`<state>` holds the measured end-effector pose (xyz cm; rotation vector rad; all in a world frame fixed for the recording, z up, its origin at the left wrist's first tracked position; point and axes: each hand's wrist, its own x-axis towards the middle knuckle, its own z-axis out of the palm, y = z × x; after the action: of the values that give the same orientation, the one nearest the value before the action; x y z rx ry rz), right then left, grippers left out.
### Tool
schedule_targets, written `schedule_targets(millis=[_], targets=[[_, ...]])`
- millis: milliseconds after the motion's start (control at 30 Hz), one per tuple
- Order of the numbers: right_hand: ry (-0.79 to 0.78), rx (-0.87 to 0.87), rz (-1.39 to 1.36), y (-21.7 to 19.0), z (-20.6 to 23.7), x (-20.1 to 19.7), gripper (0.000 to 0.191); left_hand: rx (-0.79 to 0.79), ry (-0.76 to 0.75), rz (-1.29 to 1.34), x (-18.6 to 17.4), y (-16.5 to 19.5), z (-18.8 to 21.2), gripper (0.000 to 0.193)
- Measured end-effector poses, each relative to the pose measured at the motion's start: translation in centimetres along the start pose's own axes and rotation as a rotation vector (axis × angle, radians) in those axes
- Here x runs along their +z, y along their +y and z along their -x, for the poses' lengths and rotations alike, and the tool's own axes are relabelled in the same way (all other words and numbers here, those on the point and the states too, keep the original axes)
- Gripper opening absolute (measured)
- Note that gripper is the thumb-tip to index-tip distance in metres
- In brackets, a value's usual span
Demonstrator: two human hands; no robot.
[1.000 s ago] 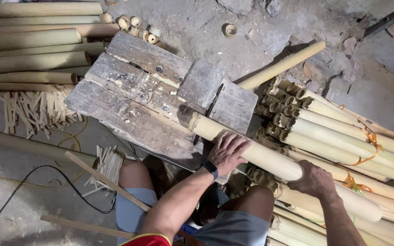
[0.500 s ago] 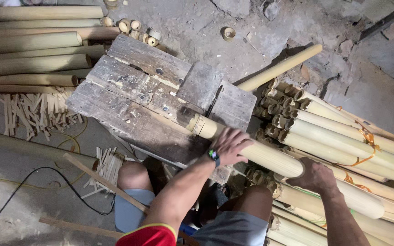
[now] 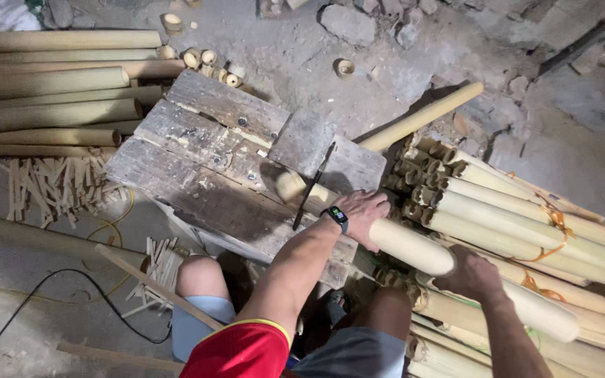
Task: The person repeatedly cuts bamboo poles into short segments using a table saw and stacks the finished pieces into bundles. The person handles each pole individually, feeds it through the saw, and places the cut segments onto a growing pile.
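A long pale bamboo pole (image 3: 407, 241) lies slantwise, its cut end (image 3: 290, 186) resting on a weathered wooden bench (image 3: 211, 147). My left hand (image 3: 364, 213), with a dark watch on the wrist, is closed over the pole near the bench's right edge. Further down the pole, my right hand (image 3: 469, 274) grips it from above. A thin dark blade-like tool (image 3: 313, 185) crosses the pole just left of my left hand; I cannot tell whether that hand holds it.
Bundles of bamboo poles tied with orange cord (image 3: 526, 217) are stacked at the right. More poles (image 3: 50, 98) lie at the upper left, with split strips (image 3: 43, 185) below them. A black cable (image 3: 50, 294) runs over the concrete floor. My knees are under the bench.
The dark tool now shows across the pole near its end. My left hand has shifted slightly up along the pole. My right hand keeps its grip.
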<state>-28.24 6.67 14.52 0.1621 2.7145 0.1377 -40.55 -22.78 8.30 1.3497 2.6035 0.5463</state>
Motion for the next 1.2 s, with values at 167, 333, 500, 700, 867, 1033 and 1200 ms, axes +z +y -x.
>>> schedule_targets(millis=[167, 333, 500, 700, 867, 1033, 1200], targets=[[0.007, 0.014, -0.039, 1.7, 3.4, 3.1, 0.092, 0.043, 0.48, 0.212, 0.2, 3.3, 6.5, 0.08], [0.202, -0.003, -0.154, 3.2, 10.2, 7.0, 0.087, -0.881, 1.176, 0.503, -3.5, -2.6, 15.4, 0.04], [0.26, 0.008, -0.226, 2.6, 15.9, 9.5, 0.086, -0.863, 0.508, 0.574, -7.0, -10.3, 16.2, 0.093], [0.312, 0.054, -0.265, 2.4, 22.7, 10.7, 0.077, -0.954, 0.139, 0.192, -11.6, -9.8, 15.3, 0.088], [0.283, 0.134, -0.221, 3.1, 26.6, 9.6, 0.076, -0.431, 0.801, 0.043, -13.2, -0.3, 12.9, 0.095], [0.482, 0.114, -0.128, 5.2, 29.1, 7.7, 0.078, 0.062, -0.254, -0.167, -4.5, 15.7, 14.0, 0.108], [0.345, 0.648, -0.299, 8.6, 32.3, 10.4, 0.055, 0.016, -0.233, 0.169, 1.2, 21.4, 12.6, 0.068]])
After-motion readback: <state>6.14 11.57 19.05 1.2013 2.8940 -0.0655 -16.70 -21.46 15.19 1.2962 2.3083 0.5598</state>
